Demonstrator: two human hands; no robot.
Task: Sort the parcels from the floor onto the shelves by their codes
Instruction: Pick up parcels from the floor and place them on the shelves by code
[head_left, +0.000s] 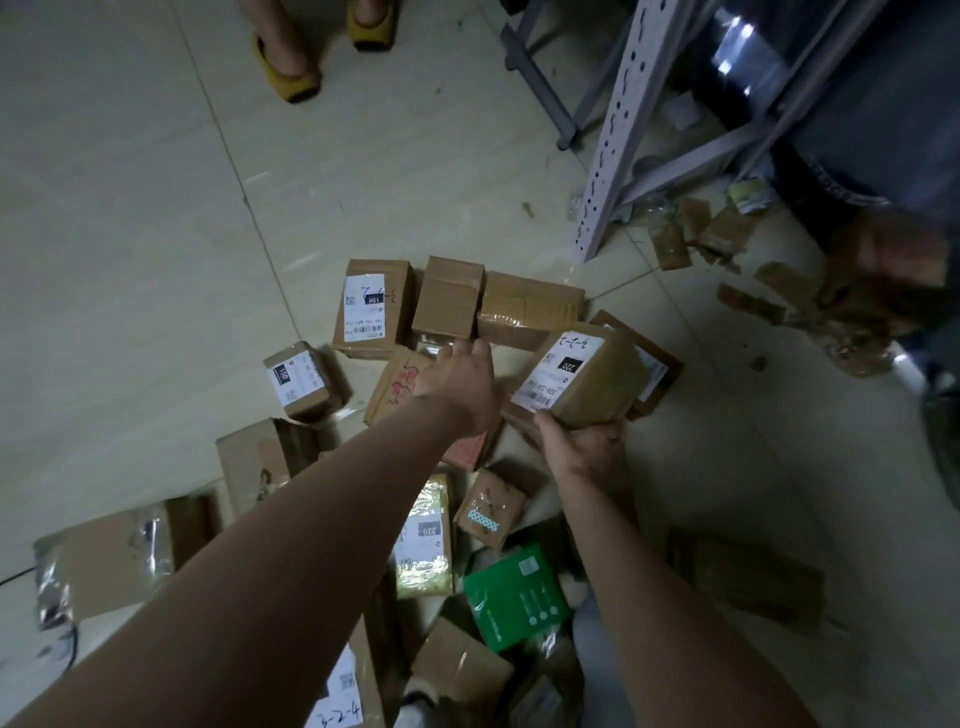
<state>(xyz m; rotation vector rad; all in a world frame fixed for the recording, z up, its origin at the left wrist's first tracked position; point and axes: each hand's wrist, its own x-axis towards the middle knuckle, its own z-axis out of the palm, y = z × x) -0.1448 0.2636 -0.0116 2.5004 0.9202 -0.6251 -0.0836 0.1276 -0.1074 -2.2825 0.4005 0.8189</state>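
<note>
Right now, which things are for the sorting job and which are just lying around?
For the job: labelled parcel held by the right hand; box marked 150; green parcel; shelf frame.
Not part of it: brown scraps; a bystander's yellow sandals.

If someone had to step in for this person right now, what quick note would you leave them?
Left hand: open, reaching over the loose parcels, holding nothing.
Right hand: grips a brown box marked 3-2-2.
The loose parcels lie on the floor near the shelf frame.
Done: one box in hand.
Left: shelve it by its code, then sort the rest.
</note>
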